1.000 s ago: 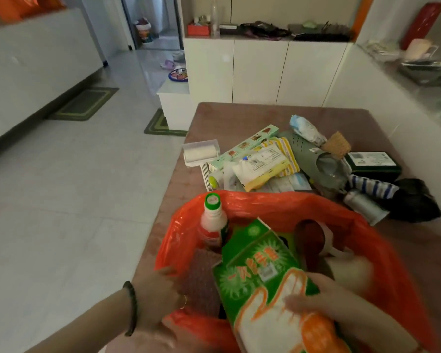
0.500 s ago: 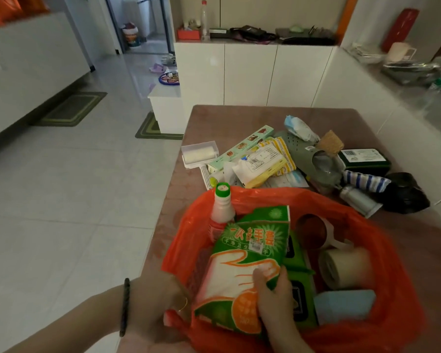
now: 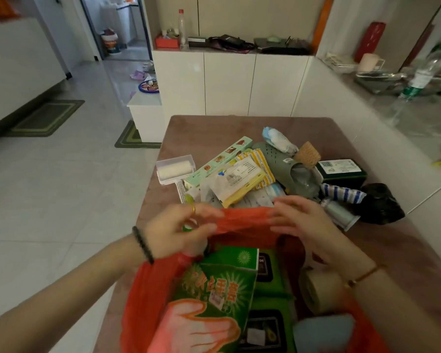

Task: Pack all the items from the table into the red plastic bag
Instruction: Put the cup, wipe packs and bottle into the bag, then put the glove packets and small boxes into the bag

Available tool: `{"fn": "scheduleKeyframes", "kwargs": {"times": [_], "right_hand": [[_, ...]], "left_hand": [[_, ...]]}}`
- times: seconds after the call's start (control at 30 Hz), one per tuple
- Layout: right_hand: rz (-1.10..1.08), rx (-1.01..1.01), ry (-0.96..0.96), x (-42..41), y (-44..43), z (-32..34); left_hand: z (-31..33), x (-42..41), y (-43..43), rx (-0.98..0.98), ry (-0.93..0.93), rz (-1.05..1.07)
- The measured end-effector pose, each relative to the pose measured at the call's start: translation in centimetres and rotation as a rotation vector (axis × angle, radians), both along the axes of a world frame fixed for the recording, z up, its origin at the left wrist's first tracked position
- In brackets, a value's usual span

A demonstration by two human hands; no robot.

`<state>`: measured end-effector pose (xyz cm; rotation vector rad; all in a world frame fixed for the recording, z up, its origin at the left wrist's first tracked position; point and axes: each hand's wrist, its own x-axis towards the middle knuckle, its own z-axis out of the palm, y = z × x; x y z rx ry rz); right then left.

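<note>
The bag [image 3: 242,220] sits at the table's [image 3: 214,128] near edge, mouth up. Its far rim is stretched left to right between the two hands. The left hand [image 3: 178,230] pinches the rim between thumb and fingers. The right hand [image 3: 301,225] pinches it too, though blur hides the exact grip.

In the bag, a green glove pack [image 3: 214,296] lies tilted on the left, its long axis running near to far. Dark green packs [image 3: 267,276] lie beside it. A tape roll [image 3: 318,291] and a blue block [image 3: 323,332] are on the right.

Just beyond the rim, the pile fills the table's middle. It includes a roller case [image 3: 175,169] near the left edge, a long box [image 3: 219,159] set diagonally, a yellow pack [image 3: 242,179], a green shoe [image 3: 285,166] and a black bag [image 3: 379,202] at the right edge. Bare tabletop shows between the pile and the far edge.
</note>
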<state>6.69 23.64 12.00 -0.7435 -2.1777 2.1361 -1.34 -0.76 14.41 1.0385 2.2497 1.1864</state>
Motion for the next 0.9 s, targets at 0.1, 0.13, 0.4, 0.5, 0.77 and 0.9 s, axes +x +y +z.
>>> {"fn": "scheduleKeyframes", "kwargs": {"times": [0.1, 0.13, 0.4, 0.5, 0.77, 0.9], "right_hand": [[-0.073, -0.104, 0.009, -6.1, 2.3, -0.6], [-0.066, -0.126, -0.013, -8.1, 2.9, -0.9], [-0.063, -0.333, -0.330, -17.3, 4.3, -7.9], [-0.143, -0.384, -0.306, -19.6, 5.4, -13.4], [-0.115, -0.622, -0.228, -16.8, 4.6, -8.8], [-0.062, -0.626, -0.034, -13.6, 5.2, -4.0]], "left_hand": [[-0.2, -4.8, 5.9, 0.083, -0.081, 0.235], [-0.7, -6.6, 7.7, 0.051, -0.169, 0.331], [-8.1, -14.4, 15.9, -0.331, -0.248, 0.537], [-10.1, -15.4, 16.6, -0.603, -0.071, 0.499], [-7.6, -14.6, 17.6, -0.491, -0.134, 0.499], [-3.1, -10.8, 17.0, -0.090, -0.277, 0.533]]}}
